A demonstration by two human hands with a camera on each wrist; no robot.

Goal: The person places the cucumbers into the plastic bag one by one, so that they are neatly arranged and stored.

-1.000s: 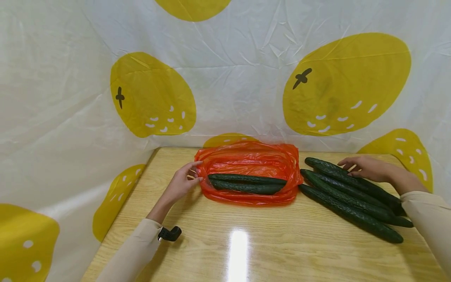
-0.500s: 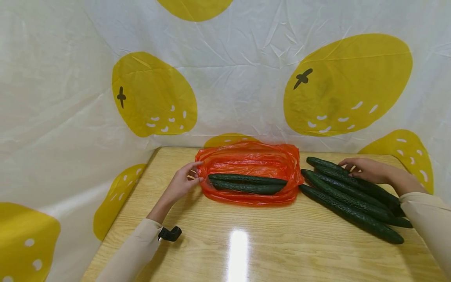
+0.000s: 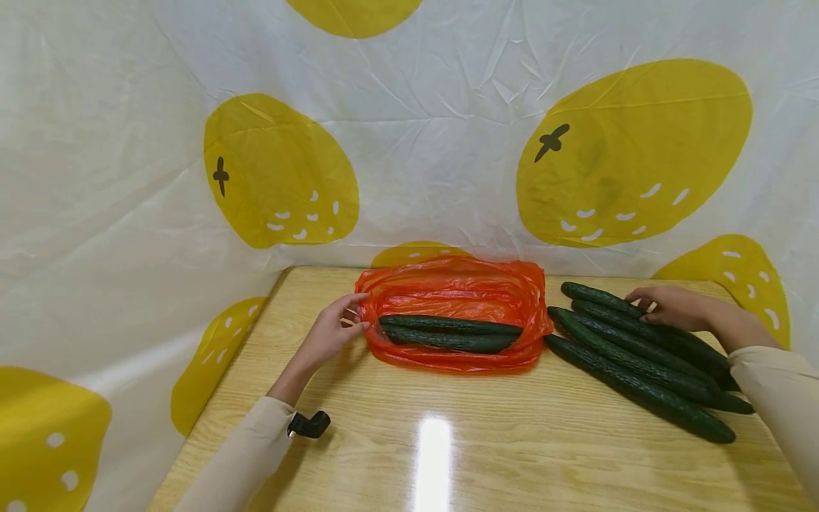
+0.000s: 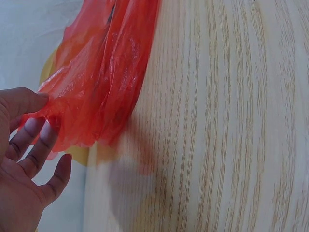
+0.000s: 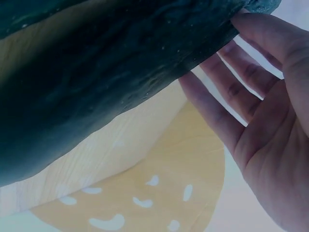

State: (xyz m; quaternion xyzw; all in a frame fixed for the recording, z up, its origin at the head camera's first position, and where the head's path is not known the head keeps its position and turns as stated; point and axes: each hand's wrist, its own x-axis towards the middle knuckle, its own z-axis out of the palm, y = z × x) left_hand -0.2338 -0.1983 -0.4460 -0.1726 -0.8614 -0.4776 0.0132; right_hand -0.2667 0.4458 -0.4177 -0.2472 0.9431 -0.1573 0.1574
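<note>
While two cucumbers (image 3: 451, 326) lie side by side inside the red plastic bag (image 3: 451, 365), its mouth gaping upward, the left hand (image 3: 328, 334) is found at the bag's left edge, fingers spread apart, thumb and some fingertips touching the film. To the right of the bag, the right hand (image 3: 683, 308) grips the farthest cucumber (image 3: 596, 296), thumb and fingers on opposite sides, fingertips partly hidden. The other cucumbers (image 3: 640, 392) lie slantwise on the bench (image 3: 512, 448), left ends just beside the bag's right edge. Fruit-printed cloth (image 3: 435, 171) hangs behind the bag
</note>
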